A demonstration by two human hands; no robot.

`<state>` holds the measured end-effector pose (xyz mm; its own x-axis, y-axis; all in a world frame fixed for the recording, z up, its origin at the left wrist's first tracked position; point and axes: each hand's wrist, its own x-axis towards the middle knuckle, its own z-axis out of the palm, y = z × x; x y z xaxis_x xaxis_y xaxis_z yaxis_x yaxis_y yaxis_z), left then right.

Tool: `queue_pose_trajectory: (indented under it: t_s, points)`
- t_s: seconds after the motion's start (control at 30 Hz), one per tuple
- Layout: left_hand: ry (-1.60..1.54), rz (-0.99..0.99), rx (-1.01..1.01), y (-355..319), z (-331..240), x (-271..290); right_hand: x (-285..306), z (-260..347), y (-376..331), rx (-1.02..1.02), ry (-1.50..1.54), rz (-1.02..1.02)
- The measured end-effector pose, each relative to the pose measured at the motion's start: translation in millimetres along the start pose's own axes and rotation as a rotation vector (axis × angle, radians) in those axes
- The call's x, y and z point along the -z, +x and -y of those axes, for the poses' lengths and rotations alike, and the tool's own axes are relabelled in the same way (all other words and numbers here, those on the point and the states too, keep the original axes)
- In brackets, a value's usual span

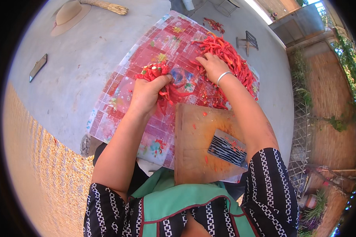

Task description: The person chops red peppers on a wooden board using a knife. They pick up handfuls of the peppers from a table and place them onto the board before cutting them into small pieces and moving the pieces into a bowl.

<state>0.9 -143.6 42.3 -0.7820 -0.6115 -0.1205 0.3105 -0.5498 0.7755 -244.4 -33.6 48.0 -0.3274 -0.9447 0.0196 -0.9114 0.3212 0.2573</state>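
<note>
A bunch of red chili peppers (pixel 167 94) is clasped in my left hand (pixel 147 93), its stem ends bundled at the top and the tips hanging below. My right hand (pixel 213 69), with a white bangle at the wrist, rests at the near left side of a big heap of red chili peppers (pixel 235 59). Its fingertips touch the heap; whether they pinch a pepper is hidden. Closer to me lies a wooden cutting board (pixel 192 146), scattered with red bits. On it is a cleaver blade (pixel 227 148) with a dark streaked pattern, partly beneath my right forearm.
A red patterned tablecloth (pixel 126 85) covers the table, with loose seeds near the heap. On the grey floor are a brimmed hat (pixel 69 15), a straw broom (pixel 107 6), a dark flat object (pixel 38 68), more red peppers (pixel 214 25) and a small stool (pixel 247 41).
</note>
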Motion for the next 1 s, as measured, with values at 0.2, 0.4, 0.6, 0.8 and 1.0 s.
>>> queue_pose_trajectory:
  t_s: [0.2,0.4,0.6,0.8,1.0]
  points:
    - [-0.023,-0.046,0.026,-0.6,-4.5,1.3,-4.0,0.9,-2.5,0.042,0.181,0.131]
    - [0.029,0.025,0.003,4.2,8.5,3.4,29.2,17.7,-26.6,-0.163,0.851,-0.051]
    - [0.081,0.07,-0.083,-5.3,-2.8,-9.0,80.1,53.0,-42.8,-0.262,1.438,0.093]
    - [-0.025,0.22,-0.078,-5.6,6.2,-5.2,96.5,100.6,-42.9,-0.26,1.644,0.027]
    - [-0.073,0.198,-0.054,-7.3,-3.4,-4.8,88.1,100.3,-38.2,-0.209,1.669,0.026]
